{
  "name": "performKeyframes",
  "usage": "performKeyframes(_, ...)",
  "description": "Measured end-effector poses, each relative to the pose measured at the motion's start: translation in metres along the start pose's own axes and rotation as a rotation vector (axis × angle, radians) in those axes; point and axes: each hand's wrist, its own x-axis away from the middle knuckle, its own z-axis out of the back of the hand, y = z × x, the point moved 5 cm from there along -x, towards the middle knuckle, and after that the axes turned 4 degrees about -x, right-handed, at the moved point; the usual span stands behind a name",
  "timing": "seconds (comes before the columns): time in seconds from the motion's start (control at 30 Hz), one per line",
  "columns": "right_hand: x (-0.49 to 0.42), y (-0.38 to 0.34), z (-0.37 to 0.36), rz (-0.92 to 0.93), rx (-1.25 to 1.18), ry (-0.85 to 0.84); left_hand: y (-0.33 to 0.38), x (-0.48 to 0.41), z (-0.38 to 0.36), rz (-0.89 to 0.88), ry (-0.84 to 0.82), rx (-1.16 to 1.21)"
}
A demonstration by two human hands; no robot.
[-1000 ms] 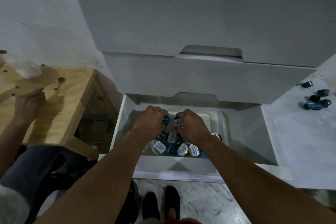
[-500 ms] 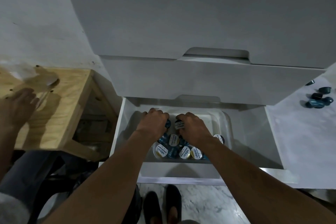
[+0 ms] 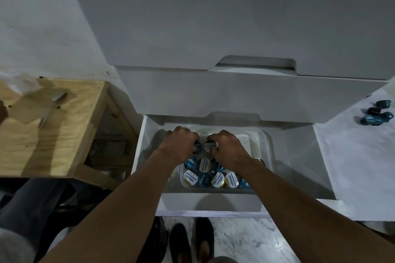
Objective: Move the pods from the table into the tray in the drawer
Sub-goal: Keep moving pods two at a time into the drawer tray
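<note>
My left hand (image 3: 180, 145) is down in the open drawer (image 3: 211, 200), fingers curled round a blue pod (image 3: 198, 147). My right hand (image 3: 229, 148) is beside it and pinches a white-lidded pod (image 3: 210, 145) between thumb and fingers. The two pods sit just beside each other, over the middle of the clear tray (image 3: 267, 143) that lies inside the drawer. Nearer to me in that tray is a heap of pods (image 3: 206, 175), blue ones and white-and-gold lidded ones, packed against the front wall and touching one another. A small cluster of dark pods (image 3: 377, 114) is out on the white surface (image 3: 352, 166) to my right, close to the cabinet's corner. On my left stands a wooden stand (image 3: 64, 134) with a spoon (image 3: 50, 109) lying on top.
</note>
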Motion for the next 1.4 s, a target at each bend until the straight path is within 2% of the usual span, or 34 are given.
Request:
performKeyframes(0.4, -0.002, -0.006, -0.001, 0.0, 0.016, -0.087, -0.002, 0.001, -0.002, -0.027, 0.004, -0.038)
performKeyframes(0.9, 0.0, -0.005, -0.004, 0.008, 0.013, -0.118, 0.001, 0.004, -0.003, -0.013, 0.033, -0.025)
performKeyframes(1.07, 0.002, -0.002, 0.003, 0.024, 0.033, -0.062, 0.007, 0.013, 0.003, 0.001, 0.144, -0.024)
performKeyframes(1.23, 0.017, 0.002, 0.023, 0.075, 0.101, 0.106, 0.018, 0.028, 0.015, 0.031, 0.311, -0.047)
performKeyframes(1.4, 0.056, 0.007, 0.055, 0.047, 0.165, 0.24, 0.043, 0.049, 0.032, -0.021, 0.401, -0.107)
